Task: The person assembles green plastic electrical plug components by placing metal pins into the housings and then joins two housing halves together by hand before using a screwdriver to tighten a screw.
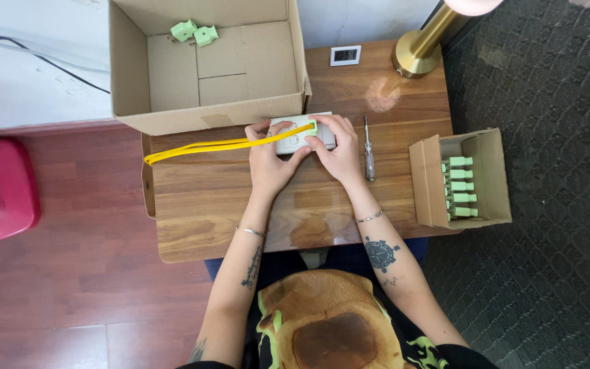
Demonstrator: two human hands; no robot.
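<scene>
Both hands grip one white socket plate (293, 139) at the frame centre: left hand (268, 160), right hand (334, 152) pinching a yellow cable (220, 145) on the tabletop (199, 205).

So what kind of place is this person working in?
Probably a room at home serving as a small assembly station: a wooden table on wood flooring, a brass lamp base, and cardboard boxes of green plastic parts.

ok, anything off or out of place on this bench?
Little stands out. The yellow wires trail left from the white switch plate held by both hands, their looped end overhanging the table edge. The screwdriver lies loose beside the right hand. No damage visible.
</scene>
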